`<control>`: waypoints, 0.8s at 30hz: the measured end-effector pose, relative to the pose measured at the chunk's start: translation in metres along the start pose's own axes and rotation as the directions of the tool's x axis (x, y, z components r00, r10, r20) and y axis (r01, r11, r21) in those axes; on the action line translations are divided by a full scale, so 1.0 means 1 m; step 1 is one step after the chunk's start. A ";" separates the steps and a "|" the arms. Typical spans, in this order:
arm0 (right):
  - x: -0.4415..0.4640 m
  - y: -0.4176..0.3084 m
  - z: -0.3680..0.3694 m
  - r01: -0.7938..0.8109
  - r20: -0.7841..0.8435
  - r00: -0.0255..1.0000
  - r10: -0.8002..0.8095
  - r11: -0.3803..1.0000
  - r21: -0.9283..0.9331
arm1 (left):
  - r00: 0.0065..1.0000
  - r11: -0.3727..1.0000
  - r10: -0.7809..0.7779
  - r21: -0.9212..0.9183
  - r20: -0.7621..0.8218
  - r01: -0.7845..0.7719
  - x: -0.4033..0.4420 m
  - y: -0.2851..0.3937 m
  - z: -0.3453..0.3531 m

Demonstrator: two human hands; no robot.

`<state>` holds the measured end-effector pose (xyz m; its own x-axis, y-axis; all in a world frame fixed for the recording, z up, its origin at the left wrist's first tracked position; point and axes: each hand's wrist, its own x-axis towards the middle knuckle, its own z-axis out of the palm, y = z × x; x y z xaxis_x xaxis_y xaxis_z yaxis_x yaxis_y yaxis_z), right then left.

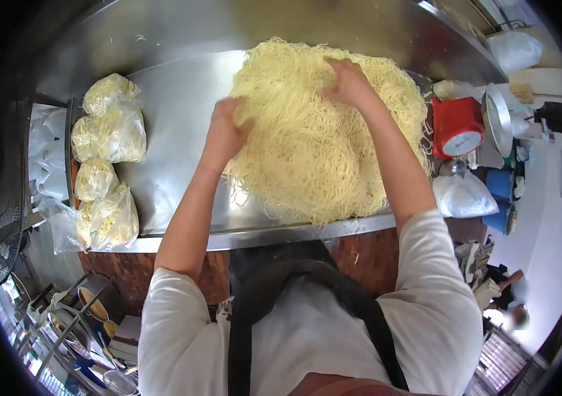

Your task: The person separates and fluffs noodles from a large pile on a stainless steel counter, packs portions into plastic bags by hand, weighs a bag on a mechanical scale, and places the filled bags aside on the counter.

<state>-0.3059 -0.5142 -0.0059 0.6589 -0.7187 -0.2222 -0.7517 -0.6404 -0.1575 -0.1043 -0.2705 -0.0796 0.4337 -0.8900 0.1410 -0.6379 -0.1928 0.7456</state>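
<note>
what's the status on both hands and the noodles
Both hands open at noodle heap. Heap loose on metal table. Bagged noodles off left.

The noodles (320,138) lie in one big, loose, tangled heap, pale yellow and thin-stranded, spread over the metal tabletop (175,99) from the upper centre to the right of centre in the frame. The mass is uneven, with rounded mounds and shallow folds; stray strands fringe its ragged edges.
</note>
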 end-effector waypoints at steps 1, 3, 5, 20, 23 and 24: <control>0.029 0.004 0.025 -0.018 -0.078 0.997 0.012 0.997 -0.080 | 0.996 0.999 -0.014 -0.030 -0.085 0.011 0.021 0.016 0.010; 0.068 -0.005 0.057 -0.063 0.015 0.998 0.064 0.995 -0.073 | 1.000 0.997 -0.014 0.081 0.000 0.014 0.054 0.009 0.053; 0.097 0.007 0.087 -0.024 0.036 0.999 0.024 1.000 -0.008 | 0.982 0.988 -0.079 0.148 0.172 0.054 0.078 0.014 0.077; -0.057 -0.027 -0.073 0.484 -0.517 0.791 -0.328 0.852 0.201 | 0.966 0.922 -0.034 -0.365 0.258 0.129 0.035 0.108 -0.061; -0.064 0.013 -0.036 0.460 -0.024 0.880 -0.475 0.838 0.292 | 0.745 0.990 0.139 -0.098 0.652 -0.098 0.031 0.056 -0.082; -0.059 0.029 -0.032 0.338 0.173 0.901 -0.399 0.893 0.298 | 0.729 0.993 -0.008 -0.083 0.685 0.089 0.045 0.033 -0.080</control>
<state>-0.3661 -0.4991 0.0330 0.8881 -0.3452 -0.3035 -0.4570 -0.7339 -0.5026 -0.0549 -0.2844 0.0033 -0.1145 -0.9299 -0.3495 -0.5421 -0.2363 0.8064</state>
